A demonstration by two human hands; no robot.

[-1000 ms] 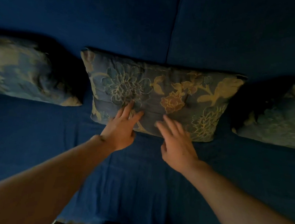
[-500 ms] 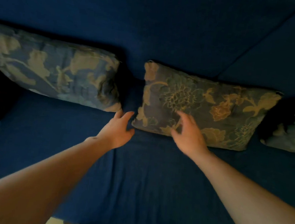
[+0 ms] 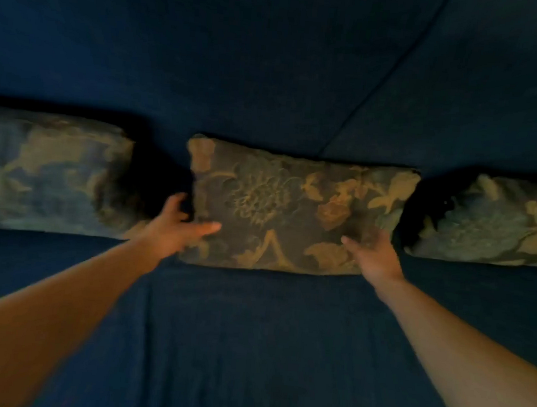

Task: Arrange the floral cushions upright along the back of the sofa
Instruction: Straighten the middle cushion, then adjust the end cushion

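Three floral cushions lean against the back of a dark blue sofa [image 3: 271,75]. The middle cushion [image 3: 292,205] stands between my hands. My left hand [image 3: 178,225] wraps its lower left edge, fingers behind and thumb across the front. My right hand [image 3: 375,253] is spread on its lower right corner. The left cushion [image 3: 48,173] and the right cushion [image 3: 497,224] stand apart from it, with dark gaps between. The picture is dim and blurred.
The blue sofa seat [image 3: 256,347] stretches in front of the cushions under my forearms. A seam [image 3: 383,74] runs diagonally up the backrest behind the middle cushion.
My hands have spread apart from the cushion's lower front to its left and right edges. The view has swung right, so the middle cushion sits centred again.
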